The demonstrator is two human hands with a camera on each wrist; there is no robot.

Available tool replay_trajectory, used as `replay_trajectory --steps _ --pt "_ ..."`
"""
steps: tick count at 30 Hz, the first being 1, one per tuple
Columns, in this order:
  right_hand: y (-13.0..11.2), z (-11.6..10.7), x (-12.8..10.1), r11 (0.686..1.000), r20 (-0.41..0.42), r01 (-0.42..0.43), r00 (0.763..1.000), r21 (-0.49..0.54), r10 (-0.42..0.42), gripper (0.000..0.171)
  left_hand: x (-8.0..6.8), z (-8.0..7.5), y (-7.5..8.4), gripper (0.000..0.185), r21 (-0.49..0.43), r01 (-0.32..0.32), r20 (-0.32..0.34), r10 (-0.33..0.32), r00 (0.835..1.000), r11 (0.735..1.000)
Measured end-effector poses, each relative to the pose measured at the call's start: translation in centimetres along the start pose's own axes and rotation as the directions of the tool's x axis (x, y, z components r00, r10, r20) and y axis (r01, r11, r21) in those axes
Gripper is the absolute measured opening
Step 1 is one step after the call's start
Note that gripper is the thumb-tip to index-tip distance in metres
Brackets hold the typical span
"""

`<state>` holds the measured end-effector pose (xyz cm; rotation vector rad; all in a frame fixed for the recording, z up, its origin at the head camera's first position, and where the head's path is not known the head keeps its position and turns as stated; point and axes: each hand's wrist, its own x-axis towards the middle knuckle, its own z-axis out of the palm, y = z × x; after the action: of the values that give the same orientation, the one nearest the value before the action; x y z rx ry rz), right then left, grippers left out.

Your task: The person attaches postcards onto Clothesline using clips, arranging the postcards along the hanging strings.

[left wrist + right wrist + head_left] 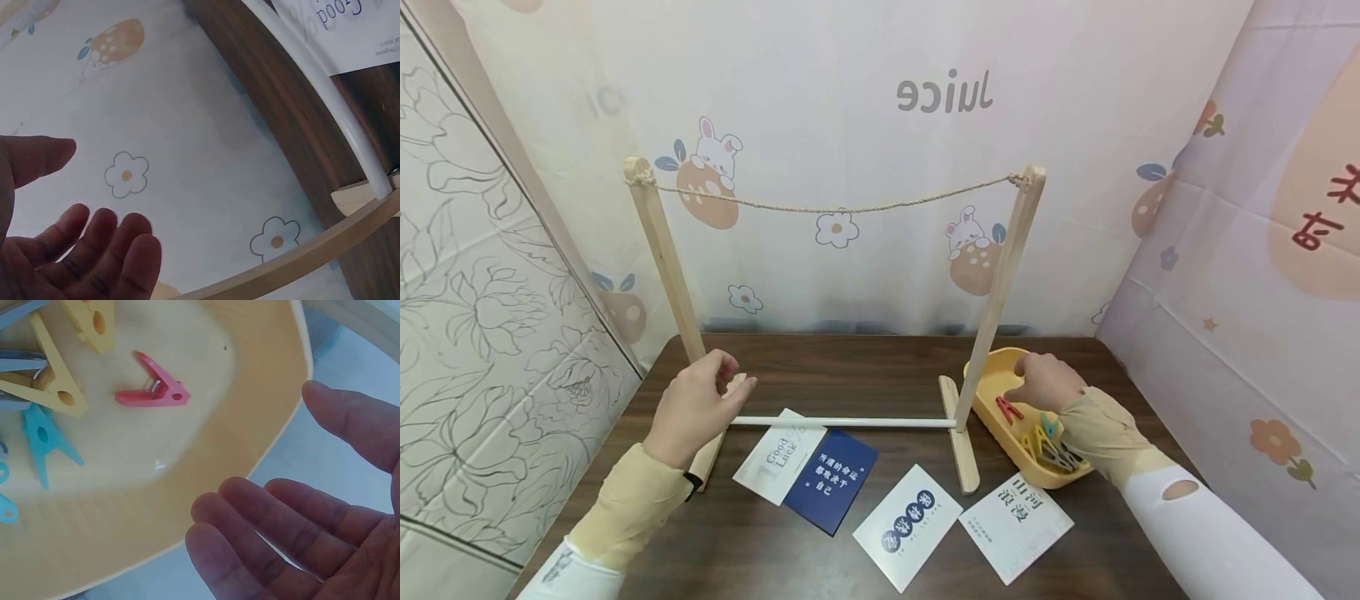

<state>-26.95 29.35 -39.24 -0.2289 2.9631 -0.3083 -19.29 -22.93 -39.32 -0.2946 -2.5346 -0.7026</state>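
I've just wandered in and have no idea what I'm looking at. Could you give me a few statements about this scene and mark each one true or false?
1. Four cards lie on the table. True.
2. The left hand is holding a card. False: the left hand holds nothing.
3. The right hand is at the yellow tray and holds nothing. True.
4. The rope has clips hanging from it. False: nothing hangs from it, and the clips I can see are in the tray.
5. The red clip lies apart from the other clips. True.
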Motion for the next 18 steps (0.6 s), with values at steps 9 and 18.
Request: replay_trajectory --steps 9,18 --pt "0.2 0.9 0.7 1.000 0.030 -0.002 1.000 -0.012 0.003 0.055 -0.6 1.6 0.3 0.044 0.094 0.082 0.266 -0.104 0.958 0.992" --pt "0.6 1.6 1.3 1.000 0.051 -0.013 0.999 0.000 0.013 0.050 -1.1 3.2 0.1 0.048 0.134 0.109 0.375 -0.152 0.914 0.985"
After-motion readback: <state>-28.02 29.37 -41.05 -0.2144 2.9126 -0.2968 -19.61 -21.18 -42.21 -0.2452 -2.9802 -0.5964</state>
